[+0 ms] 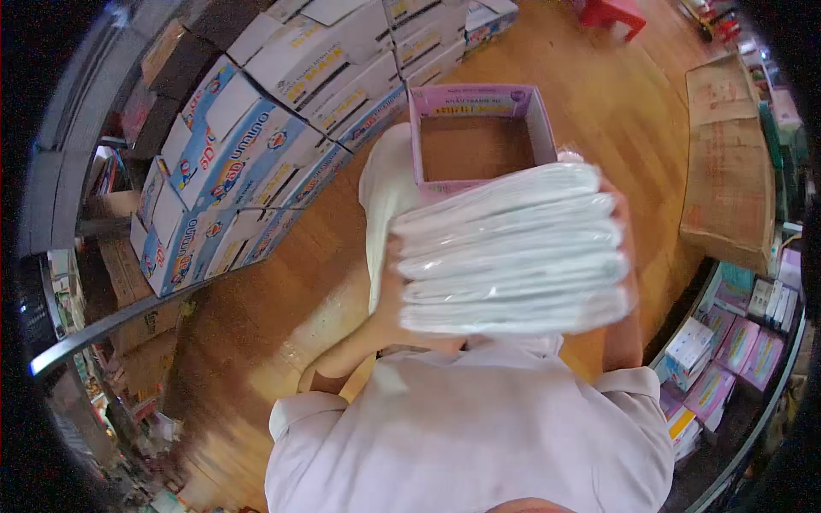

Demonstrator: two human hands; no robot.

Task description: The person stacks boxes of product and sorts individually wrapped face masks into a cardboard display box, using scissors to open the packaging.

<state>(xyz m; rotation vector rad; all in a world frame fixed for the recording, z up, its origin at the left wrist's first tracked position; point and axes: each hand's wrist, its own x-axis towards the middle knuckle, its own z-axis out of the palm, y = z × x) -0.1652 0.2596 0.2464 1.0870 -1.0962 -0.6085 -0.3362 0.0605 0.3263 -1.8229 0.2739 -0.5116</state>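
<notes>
A thick stack of flat white packs in clear, shiny plastic point(513, 252) is held up in front of my chest, slightly blurred. My left hand point(392, 295) presses on its left end, the fingers partly hidden behind the packs. At the opposite end my right hand point(627, 244) grips the stack, so the packs are squeezed between both palms. Just beyond them an open pink and white cardboard box point(547, 128) stands on the floor, its brown inside bottom bare. The stack overlaps the box's near right corner in this view.
White and blue printed cartons point(231, 162) are piled along the left, above a metal shelf edge point(94, 333). A brown carton point(727, 171) stands at right, with small pink and white boxes point(714, 389) on a shelf below. A red plastic stool point(613, 15) is at the far end.
</notes>
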